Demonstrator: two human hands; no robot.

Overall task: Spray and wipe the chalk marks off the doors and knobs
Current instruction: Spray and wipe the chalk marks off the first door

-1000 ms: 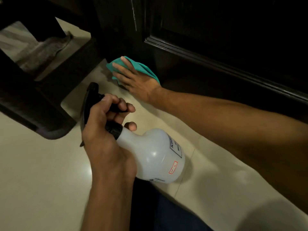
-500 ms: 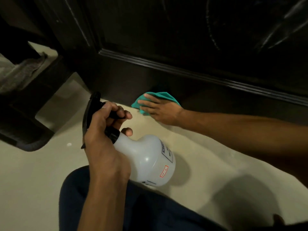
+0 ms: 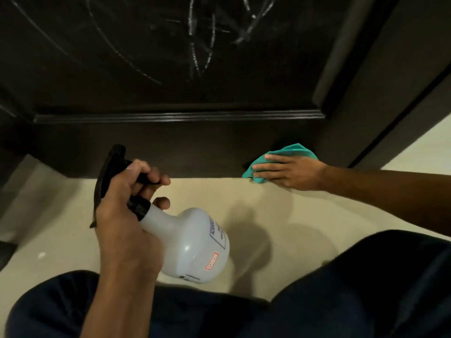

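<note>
Your left hand point(image 3: 127, 206) curls its fingers point(image 3: 152, 178) round the white plastic spray bottle's point(image 3: 192, 242) black trigger; your right hand point(image 3: 290, 170), fingers flat, presses the teal cloth point(image 3: 292, 151) against the dark wooden door's point(image 3: 170, 145) base (chalk scribbles point(image 3: 210, 32) above).

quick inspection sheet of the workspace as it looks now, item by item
surface: pale tiled floor, glossy, with shadows of the bottle and arm
job's things: dark door with white chalk marks on its upper panel, not yet wiped; white spray bottle with black trigger head, tilted, nozzle toward the door; teal cloth against the door's bottom rail, at floor level
clutter: small white speck on the floor at left
hands: left hand grips the bottle's neck and trigger; right hand presses flat on the cloth
cables: nothing seen
surroundings: door frame at right; the person's dark trousers in the foreground
</note>
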